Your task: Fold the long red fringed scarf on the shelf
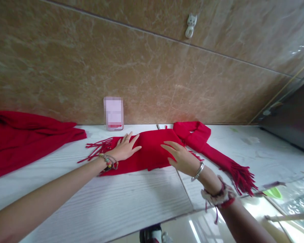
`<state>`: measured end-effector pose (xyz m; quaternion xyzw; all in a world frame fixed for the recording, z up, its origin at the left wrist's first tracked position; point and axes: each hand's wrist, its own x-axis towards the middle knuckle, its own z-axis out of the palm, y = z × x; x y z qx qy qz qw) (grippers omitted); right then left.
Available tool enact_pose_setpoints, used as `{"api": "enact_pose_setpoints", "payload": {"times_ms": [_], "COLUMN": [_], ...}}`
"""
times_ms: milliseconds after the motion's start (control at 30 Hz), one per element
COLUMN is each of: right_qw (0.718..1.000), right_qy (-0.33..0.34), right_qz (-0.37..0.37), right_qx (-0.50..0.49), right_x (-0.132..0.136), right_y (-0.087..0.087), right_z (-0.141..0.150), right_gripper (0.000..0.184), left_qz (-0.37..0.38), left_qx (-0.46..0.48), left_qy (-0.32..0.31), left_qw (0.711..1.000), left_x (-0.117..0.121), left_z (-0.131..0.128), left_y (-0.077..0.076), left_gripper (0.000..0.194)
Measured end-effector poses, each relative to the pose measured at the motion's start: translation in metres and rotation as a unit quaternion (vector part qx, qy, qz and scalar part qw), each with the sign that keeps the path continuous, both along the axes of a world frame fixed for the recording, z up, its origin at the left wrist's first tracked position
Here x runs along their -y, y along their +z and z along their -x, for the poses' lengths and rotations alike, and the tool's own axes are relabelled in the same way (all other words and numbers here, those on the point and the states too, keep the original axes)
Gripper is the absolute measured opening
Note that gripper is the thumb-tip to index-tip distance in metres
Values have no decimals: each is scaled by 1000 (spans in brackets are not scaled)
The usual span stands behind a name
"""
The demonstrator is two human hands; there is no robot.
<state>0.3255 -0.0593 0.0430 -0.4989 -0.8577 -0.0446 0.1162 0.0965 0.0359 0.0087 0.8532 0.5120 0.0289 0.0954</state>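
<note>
Fingers spread, gripping nothing, the left hand rests on, and the right hand touches or hovers over, a red scarf on the table, seemingly partly folded, another scarf beside it lying loose.

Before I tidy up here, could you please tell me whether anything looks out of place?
Nothing looks spilled. The narrow red scarf right of the folded red cloth lies bent, its fringe near the edge of the table, so it looks askew.
</note>
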Motion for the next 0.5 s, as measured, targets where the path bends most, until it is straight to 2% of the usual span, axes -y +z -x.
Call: {"api": "enact_pose_setpoints", "payload": {"times_ms": [100, 233, 367, 500], "right_qw": [994, 992, 995, 996], "right_qy": [82, 105, 84, 71], "right_qz": [74, 73, 41, -32], "right_qx": [6, 1, 19, 32], "right_x": [-16, -19, -10, -7], "right_y": [-1, -9, -17, -23], "right_z": [15, 12, 0, -3], "right_gripper": [43, 44, 50, 53], "left_qz": [12, -2, -73, -95], "left_qx": [-26, -47, -70, -50], "left_qy": [-58, -159, -200, -220], "left_qw": [998, 986, 975, 970], "left_x": [29, 52, 52, 46], "left_z": [24, 34, 35, 39], "left_y": [0, -2, -4, -1], "left_gripper": [63, 63, 39, 51]}}
